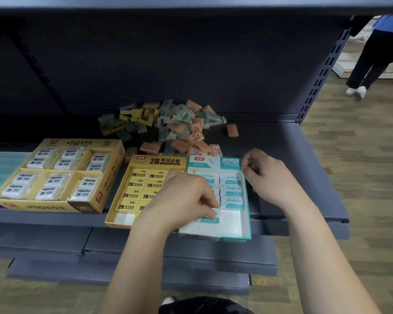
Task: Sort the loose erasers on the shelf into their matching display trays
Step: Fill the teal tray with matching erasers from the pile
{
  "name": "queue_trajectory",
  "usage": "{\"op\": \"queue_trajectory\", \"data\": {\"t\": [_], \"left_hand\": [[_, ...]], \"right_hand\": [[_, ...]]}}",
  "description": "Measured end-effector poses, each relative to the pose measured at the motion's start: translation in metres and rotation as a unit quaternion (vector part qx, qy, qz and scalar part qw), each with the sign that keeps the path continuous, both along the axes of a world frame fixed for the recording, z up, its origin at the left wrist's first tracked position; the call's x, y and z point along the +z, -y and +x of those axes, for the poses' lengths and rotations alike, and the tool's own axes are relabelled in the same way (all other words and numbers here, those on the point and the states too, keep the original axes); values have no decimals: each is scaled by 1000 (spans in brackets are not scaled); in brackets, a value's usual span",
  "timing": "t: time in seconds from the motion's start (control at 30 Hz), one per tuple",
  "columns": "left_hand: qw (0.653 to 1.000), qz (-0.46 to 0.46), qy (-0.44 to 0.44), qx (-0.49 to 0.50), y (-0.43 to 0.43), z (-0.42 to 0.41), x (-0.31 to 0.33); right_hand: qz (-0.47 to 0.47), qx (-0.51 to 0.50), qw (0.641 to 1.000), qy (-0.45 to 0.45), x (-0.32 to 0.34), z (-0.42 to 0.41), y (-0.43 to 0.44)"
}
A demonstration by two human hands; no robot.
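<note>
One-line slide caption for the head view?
Left hand pinches a teal eraser in the teal tray; right hand grips its far corner.

We see light falling from above and behind us, so the front of the shelf [304,177] and both forearms are evenly bright, without glare. Farther in, the upper shelf [191,5] shades everything. The back panel [168,64] goes almost black, and the pile of loose erasers [168,125] sits in half-shade, its left side dullest. The left hand [186,200] throws a soft shadow over the teal eraser [210,219] it pinches. The right hand [266,177], gripping the teal tray [246,214] at its far corner, darkens the shelf just beside it. The wooden floor [361,155] is brightest. Straight edges bow towards the borders, and the whole frame looks soft, smeared at the edges.
</note>
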State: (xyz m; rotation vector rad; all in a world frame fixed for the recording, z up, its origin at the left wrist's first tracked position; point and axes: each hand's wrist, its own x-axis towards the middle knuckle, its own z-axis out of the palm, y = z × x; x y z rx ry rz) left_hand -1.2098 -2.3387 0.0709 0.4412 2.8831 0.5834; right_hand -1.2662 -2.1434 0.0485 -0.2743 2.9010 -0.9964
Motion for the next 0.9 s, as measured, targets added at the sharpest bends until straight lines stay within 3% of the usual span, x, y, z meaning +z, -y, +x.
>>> {"op": "queue_trajectory", "data": {"t": [0.7, 0.9], "left_hand": [[999, -43, 5, 10, 2, 3, -2], [997, 71, -11, 34, 15, -3, 5]], "right_hand": [[4, 0, 1000, -8, -2, 0, 0], [11, -6, 1000, -22, 3, -3, 2]]}}
